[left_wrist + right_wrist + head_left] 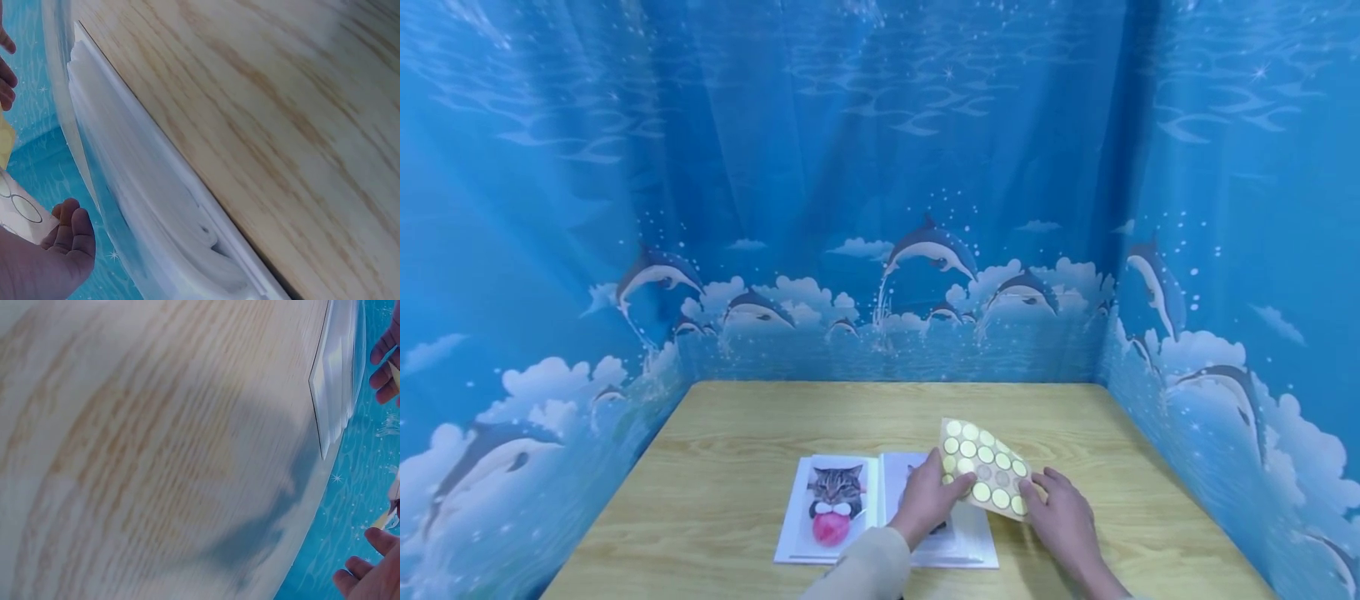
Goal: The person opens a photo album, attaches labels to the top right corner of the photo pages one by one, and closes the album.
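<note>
A thin cream sheet of round pale-yellow stickers (987,454) is held slightly curved above the table, between both hands. My left hand (925,502) pinches its left side, thumb lying across the front. At the lower right edge, my right hand (1067,521) grips the sheet between thumb and fingers. A couple of circles in the sheet's middle look beige, unlike the yellow ones. Below and to the left lies an open photo album (782,546). Its left page carries a cat picture (837,492) with a pink ball; my left hand and forearm partly cover the right page's picture.
The album rests on a light wood-grain table (700,500), near its front side. Blue curtains (850,167) printed with dolphins and clouds enclose the table at the back and both sides. In the left wrist view, the album's layered page edges (144,175) show.
</note>
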`<state>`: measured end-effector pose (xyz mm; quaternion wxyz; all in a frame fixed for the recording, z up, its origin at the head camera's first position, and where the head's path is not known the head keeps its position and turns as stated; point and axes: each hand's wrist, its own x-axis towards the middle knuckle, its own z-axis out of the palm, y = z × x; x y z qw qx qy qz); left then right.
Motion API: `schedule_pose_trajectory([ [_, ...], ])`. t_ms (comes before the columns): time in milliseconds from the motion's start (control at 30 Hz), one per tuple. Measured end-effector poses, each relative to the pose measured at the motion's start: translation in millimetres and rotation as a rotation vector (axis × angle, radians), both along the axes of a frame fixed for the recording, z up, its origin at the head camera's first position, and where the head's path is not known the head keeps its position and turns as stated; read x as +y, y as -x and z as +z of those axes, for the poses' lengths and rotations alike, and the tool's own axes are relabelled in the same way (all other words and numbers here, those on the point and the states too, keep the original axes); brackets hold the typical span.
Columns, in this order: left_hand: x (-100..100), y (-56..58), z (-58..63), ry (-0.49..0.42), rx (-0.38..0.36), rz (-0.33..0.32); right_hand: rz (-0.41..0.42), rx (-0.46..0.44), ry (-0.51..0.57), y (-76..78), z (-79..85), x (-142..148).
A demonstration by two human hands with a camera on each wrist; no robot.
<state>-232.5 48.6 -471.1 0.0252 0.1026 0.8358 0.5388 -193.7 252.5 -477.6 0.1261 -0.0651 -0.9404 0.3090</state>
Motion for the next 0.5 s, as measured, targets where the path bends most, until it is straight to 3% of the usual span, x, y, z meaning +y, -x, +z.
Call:
schedule_pose_trajectory([
  [267, -0.4, -3.1, -1.0, 0.039, -0.008, -0.013, 0.015, 0.004, 0.023, -1.8, 0.6, -2.0],
  [500, -1.9, -2.7, -5.0, -0.015, -0.039, -0.065, 0.015, 0.010, 0.012, -0.4, -1.5, -4.9],
])
